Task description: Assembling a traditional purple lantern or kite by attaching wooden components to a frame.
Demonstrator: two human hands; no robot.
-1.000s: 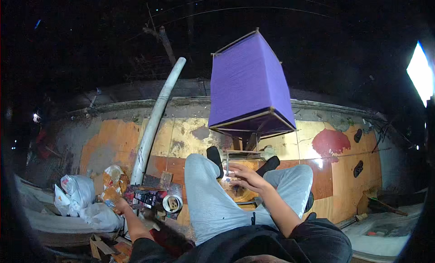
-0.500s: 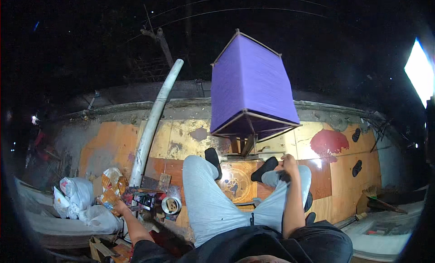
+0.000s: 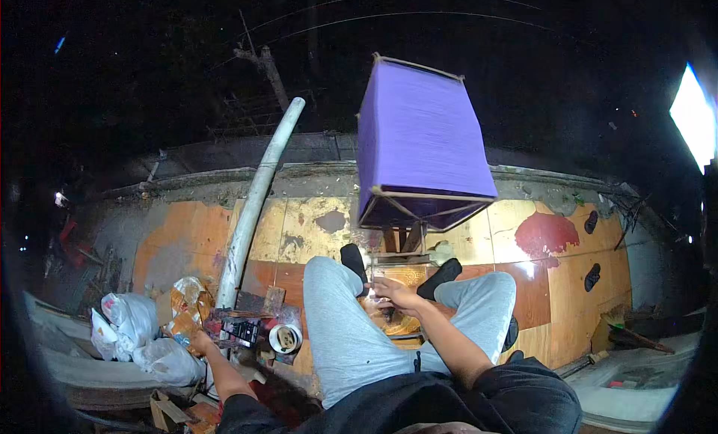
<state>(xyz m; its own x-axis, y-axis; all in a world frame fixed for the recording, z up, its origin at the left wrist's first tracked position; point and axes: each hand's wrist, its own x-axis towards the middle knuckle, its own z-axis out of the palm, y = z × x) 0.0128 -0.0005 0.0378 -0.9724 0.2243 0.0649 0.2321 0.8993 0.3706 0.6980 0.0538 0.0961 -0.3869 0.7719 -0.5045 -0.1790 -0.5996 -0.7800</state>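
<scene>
- Purple-wrapped box frame (image 3: 426,135): over the far edge of the floor (image 3: 583,307).
- Right hand (image 3: 396,295): beside the left knee (image 3: 325,280), fingers loosely bent; whether its grip has hold of anything, I cannot tell.
- Left hand (image 3: 199,344): against an orange-and-white packet (image 3: 188,298) near the floor's left end; its closure is unclear.
- The left knee, swinging outward, could tip the white tub (image 3: 296,340).
</scene>
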